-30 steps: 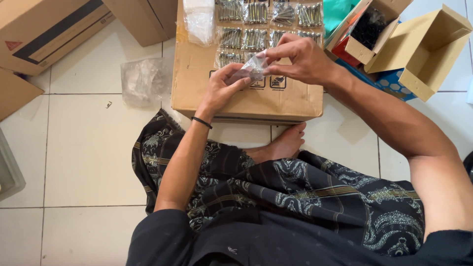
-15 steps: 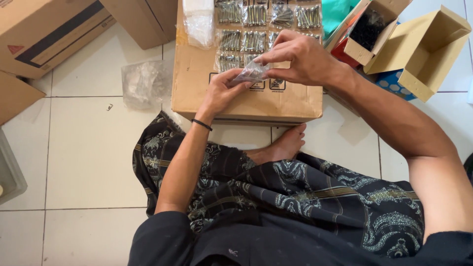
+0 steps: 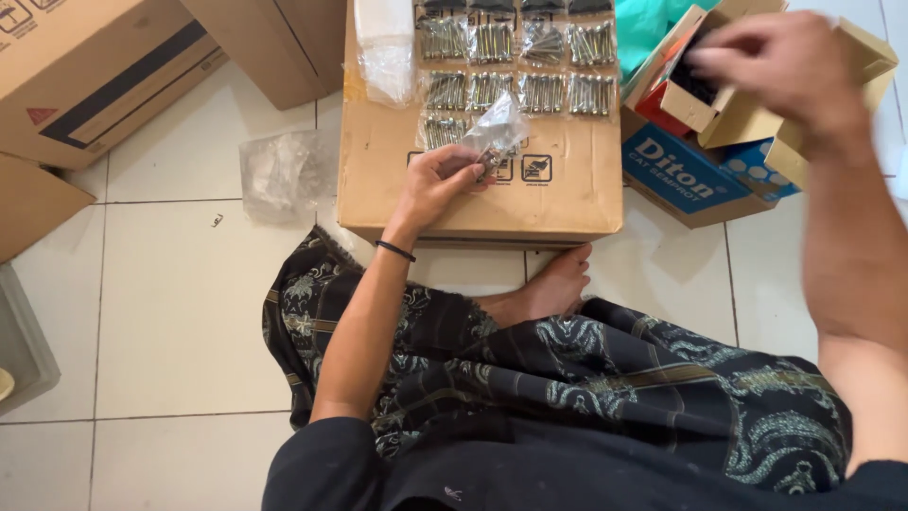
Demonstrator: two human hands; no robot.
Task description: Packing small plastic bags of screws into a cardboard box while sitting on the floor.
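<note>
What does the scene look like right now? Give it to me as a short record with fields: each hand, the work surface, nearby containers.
left hand: pinches a small clear bag of screws above the cardboard box
right hand: blurred, over the small open carton of dark screws; whether it holds anything cannot be told
work surface: cardboard box on the tiled floor, rows of filled screw bags along its far part
nearby: empty open carton at right, crumpled clear plastic on the floor at left
</note>
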